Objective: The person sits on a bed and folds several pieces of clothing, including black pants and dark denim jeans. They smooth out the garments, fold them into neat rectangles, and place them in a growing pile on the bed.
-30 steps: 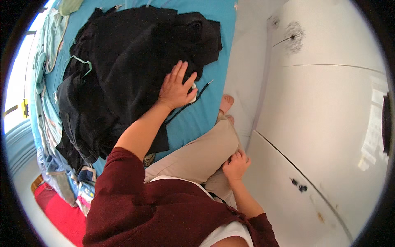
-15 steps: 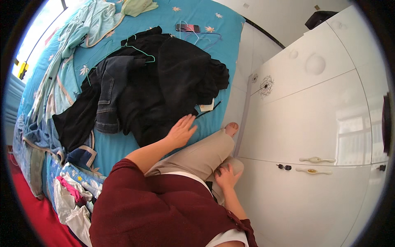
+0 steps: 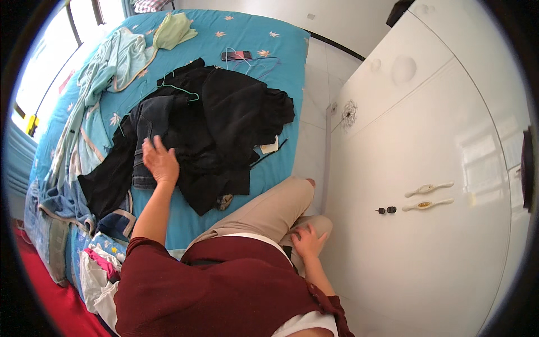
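My left hand (image 3: 161, 161) is over the folded dark blue jeans (image 3: 147, 126), its fingers spread and holding nothing. Whether the palm presses on the cloth or hovers just above, I cannot tell. The jeans lie on top of black clothing (image 3: 236, 112) spread over the bed. A green wire hanger (image 3: 182, 89) pokes out above the jeans' far end. On my bent knee, in beige trousers (image 3: 258, 208), rests my right hand (image 3: 307, 241), fingers apart and empty. A pale tag (image 3: 270, 146) and a thin black strap (image 3: 269, 153) lie at the right edge of the black clothing.
The blue bed sheet (image 3: 208, 31) carries a phone (image 3: 236, 55) beside pale hangers (image 3: 255, 64). A light blue blanket (image 3: 95, 84) trails along the left, with a green cloth (image 3: 175, 32) at the back. White clothes (image 3: 96, 281) pile up near left. A white wardrobe (image 3: 393, 151) stands at right.
My left hand has moved from the near right edge of the black clothing leftward onto the jeans. My right hand stays on the knee. The view has shifted slightly.
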`<action>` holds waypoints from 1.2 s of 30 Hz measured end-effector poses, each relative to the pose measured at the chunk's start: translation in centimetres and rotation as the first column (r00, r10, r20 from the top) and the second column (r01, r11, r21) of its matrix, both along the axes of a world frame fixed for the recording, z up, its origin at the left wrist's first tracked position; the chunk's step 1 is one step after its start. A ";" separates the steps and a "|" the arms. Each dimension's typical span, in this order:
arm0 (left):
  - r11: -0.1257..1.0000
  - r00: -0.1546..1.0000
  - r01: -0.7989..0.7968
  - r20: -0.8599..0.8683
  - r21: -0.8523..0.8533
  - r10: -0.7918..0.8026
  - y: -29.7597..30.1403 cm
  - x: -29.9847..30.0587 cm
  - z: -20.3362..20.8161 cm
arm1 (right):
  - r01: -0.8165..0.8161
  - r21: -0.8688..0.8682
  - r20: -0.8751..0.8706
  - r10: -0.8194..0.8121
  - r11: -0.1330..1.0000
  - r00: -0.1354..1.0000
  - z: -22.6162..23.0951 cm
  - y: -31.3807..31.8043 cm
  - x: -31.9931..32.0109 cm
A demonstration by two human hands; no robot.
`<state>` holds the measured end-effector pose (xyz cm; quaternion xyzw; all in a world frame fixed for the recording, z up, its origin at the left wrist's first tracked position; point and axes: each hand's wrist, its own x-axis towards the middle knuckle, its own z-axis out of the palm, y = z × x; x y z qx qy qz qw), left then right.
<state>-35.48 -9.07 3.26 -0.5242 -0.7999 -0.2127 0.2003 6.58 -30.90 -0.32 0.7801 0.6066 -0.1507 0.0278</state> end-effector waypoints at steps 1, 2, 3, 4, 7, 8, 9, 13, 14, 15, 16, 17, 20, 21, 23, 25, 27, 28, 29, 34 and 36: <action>0.992 0.992 -0.124 0.022 -0.016 0.124 0.2 -1.0 0.4 | 0.002 0.019 0.001 -0.002 1.000 1.000 -0.4 0.0 0.4; 0.963 0.964 -0.259 0.041 -0.074 0.263 0.3 -2.3 -0.5 | 0.004 0.037 0.003 -0.004 0.999 1.000 -0.7 0.0 0.6; 0.896 0.898 -0.389 0.130 -0.214 0.421 0.2 -3.5 -0.8 | 0.000 0.050 -0.015 0.001 0.999 1.000 -0.8 0.3 0.6; 0.834 0.798 -0.378 0.316 -0.403 0.514 -0.2 -3.7 0.4 | 0.006 0.061 -0.022 -0.005 0.998 1.000 -0.6 0.3 0.8; 0.817 0.837 -0.267 0.297 -0.511 0.459 -1.9 -5.1 0.4 | 0.002 0.106 -0.040 0.003 0.994 0.999 -0.9 0.3 1.0; 0.831 0.836 -0.238 0.330 -0.502 0.439 -1.8 -5.2 0.2 | -0.004 0.121 -0.042 0.009 0.993 0.999 -1.0 0.3 1.0; 0.842 0.832 -0.211 0.361 -0.497 0.421 -1.9 -5.0 0.4 | 0.001 0.110 -0.056 0.005 0.994 0.998 -0.7 0.4 1.0; 0.897 0.859 -0.086 0.424 -0.433 0.287 -1.2 -5.0 0.0 | 0.006 0.089 -0.087 0.002 0.996 0.996 -0.1 0.2 1.0; 0.901 0.871 -0.064 0.417 -0.430 0.261 -1.2 -4.6 0.5 | 0.004 0.089 -0.089 0.004 0.996 0.996 -0.2 0.0 1.0; 0.904 0.880 -0.036 0.416 -0.426 0.230 -1.3 -3.6 1.5 | 0.005 0.104 -0.089 0.004 0.995 0.996 -0.2 -0.1 1.2; 0.905 0.887 -0.014 0.413 -0.424 0.207 -1.6 -2.8 2.2 | 0.000 0.115 -0.089 0.010 0.993 0.996 -0.4 -0.3 1.4; 0.916 0.886 0.001 0.424 -0.401 0.185 -1.8 -1.9 2.8 | -0.005 0.127 -0.089 0.017 0.992 0.996 -0.5 -0.4 1.5; 0.952 0.880 0.005 0.454 -0.306 0.142 -2.3 -1.1 3.6 | -0.027 0.109 -0.107 0.039 0.994 0.994 0.0 -0.3 1.3; 0.962 0.866 -0.003 0.480 -0.274 0.139 -2.3 -1.2 3.7 | -0.030 0.136 -0.102 0.044 0.990 0.994 -0.2 -0.3 1.4; 0.978 0.839 -0.020 0.528 -0.209 0.130 -2.1 -1.2 4.0 | -0.036 0.190 -0.092 0.054 0.981 0.994 -0.8 -0.3 1.6; 0.985 0.816 0.000 0.569 -0.171 0.099 -2.3 -1.9 3.7 | -0.015 0.090 -0.105 0.024 0.996 0.994 -0.6 0.2 1.7; 0.983 0.811 0.015 0.578 -0.181 0.094 -2.2 -1.5 4.0 | 0.114 0.091 -0.219 -0.092 0.989 0.972 -1.8 0.9 2.8; 0.982 0.802 0.022 0.589 -0.187 0.094 -2.1 -0.2 4.9 | 0.243 0.132 -0.328 -0.189 0.961 0.926 -3.6 1.8 4.3; 0.980 0.823 0.065 0.565 -0.186 0.053 -1.8 -0.3 4.7 | 0.358 0.156 -0.441 -0.259 0.921 0.859 -4.7 2.5 5.2; 0.948 0.879 0.199 0.472 -0.249 -0.061 -0.6 -0.4 2.1 | 0.440 0.087 -0.965 -0.033 0.894 0.259 2.9 10.9 3.4; 0.937 0.872 0.219 0.486 -0.273 -0.062 -0.3 0.4 1.7 | 0.313 0.084 -0.973 0.010 0.946 0.229 3.6 14.6 2.3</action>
